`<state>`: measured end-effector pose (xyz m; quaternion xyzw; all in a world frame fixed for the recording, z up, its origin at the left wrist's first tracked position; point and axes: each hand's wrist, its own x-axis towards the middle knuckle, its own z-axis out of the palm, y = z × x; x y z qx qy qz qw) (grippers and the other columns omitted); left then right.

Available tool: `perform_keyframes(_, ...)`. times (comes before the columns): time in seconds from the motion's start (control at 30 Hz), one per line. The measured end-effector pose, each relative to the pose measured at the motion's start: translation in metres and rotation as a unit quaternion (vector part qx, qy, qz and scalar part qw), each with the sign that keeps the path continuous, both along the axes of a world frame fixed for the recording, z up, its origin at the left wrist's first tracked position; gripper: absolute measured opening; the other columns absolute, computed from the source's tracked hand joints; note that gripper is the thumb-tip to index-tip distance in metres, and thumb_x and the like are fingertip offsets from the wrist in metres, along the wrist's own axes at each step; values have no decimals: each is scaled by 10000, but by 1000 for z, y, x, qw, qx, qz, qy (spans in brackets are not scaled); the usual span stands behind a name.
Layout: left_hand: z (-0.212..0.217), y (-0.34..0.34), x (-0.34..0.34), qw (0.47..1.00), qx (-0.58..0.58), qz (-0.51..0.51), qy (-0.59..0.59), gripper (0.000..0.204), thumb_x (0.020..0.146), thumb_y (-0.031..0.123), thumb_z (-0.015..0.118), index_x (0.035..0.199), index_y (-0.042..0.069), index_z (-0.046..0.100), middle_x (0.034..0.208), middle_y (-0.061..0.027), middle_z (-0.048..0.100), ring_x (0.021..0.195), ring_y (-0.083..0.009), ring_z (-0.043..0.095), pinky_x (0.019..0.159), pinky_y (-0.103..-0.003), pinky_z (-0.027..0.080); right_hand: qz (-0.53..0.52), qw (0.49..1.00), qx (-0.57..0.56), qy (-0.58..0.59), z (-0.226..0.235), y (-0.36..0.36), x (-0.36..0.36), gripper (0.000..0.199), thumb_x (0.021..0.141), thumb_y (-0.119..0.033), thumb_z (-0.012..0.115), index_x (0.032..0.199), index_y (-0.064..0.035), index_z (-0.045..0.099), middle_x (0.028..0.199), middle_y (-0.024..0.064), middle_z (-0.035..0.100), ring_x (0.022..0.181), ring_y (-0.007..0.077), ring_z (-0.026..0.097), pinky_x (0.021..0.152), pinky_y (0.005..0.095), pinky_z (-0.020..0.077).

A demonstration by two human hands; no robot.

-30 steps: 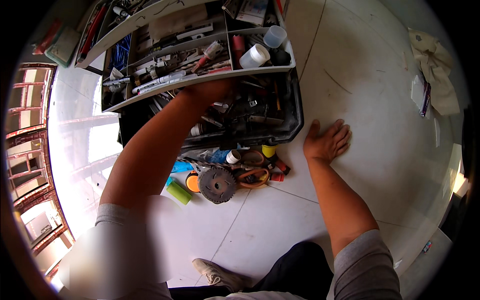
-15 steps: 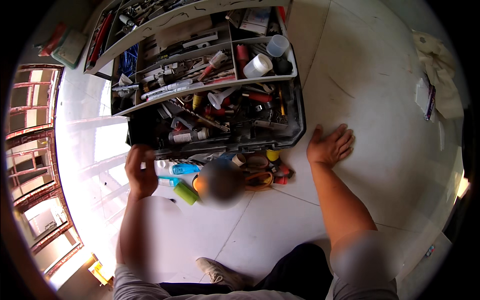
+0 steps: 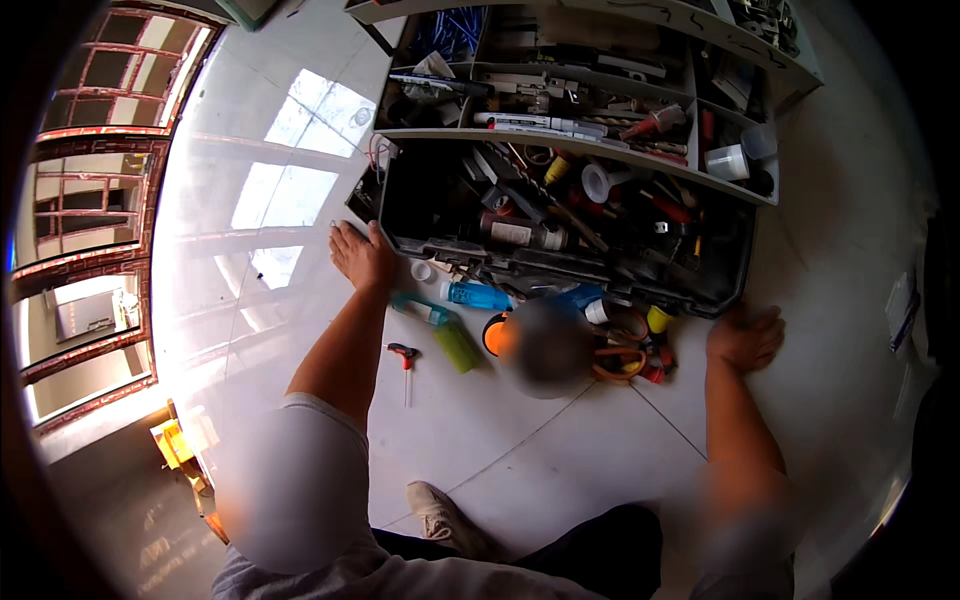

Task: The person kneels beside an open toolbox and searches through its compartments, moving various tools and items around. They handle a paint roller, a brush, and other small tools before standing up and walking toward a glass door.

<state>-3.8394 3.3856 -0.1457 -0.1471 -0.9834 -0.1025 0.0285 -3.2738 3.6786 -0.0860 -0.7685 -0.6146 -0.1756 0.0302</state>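
In front of me stands a cantilever toolbox with a black lower bin [image 3: 560, 268] and grey stepped trays [image 3: 560, 142], all packed with tools. My left hand [image 3: 360, 257] lies palm down at the bin's left front corner, fingers stretched and holding nothing. At the right front corner, my right hand [image 3: 745, 338] rests on the floor with its fingers apart, also holding nothing. Along the bin's front edge lie a blue bottle [image 3: 480, 296], a green cylinder [image 3: 457, 348], an orange-and-black round item [image 3: 496, 335] and orange-handled scissors [image 3: 620, 365]. A blurred patch hides part of this pile.
A red-and-black T-handle tool [image 3: 404, 352] lies on the tiled floor near my left forearm. My shoe [image 3: 437, 513] stands at the lower middle. Windows with reddish frames [image 3: 150, 215] line the left side. A yellow object [image 3: 172, 443] is at the lower left.
My left hand went from raised near the box's front to flat beside its left corner. My right hand is now nearer the right corner. The view turned, shifting the box rightward.
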Motion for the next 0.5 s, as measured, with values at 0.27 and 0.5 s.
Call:
perform_keyframes(0.27,8,17,-4,998,13,39,-52,800,1035,551,500,1625,34,343,1721,-184,282,1617,-324,193,1304,-490,116,4,1000,15,-3,-12,3,13,847,986,-661,551,1609,-108,400,1661,178,342,1556,375,278,1239,609,206)
perform_keyframes(0.5,-3,11,-11,998,-40,35,-29,801,1031,570,518,1626,61,351,1717,-160,300,1606,-311,223,1300,-485,144,-12,999,-18,35,-3,1,4,888,997,-676,519,1635,-82,351,1688,200,302,1585,368,219,1267,579,154)
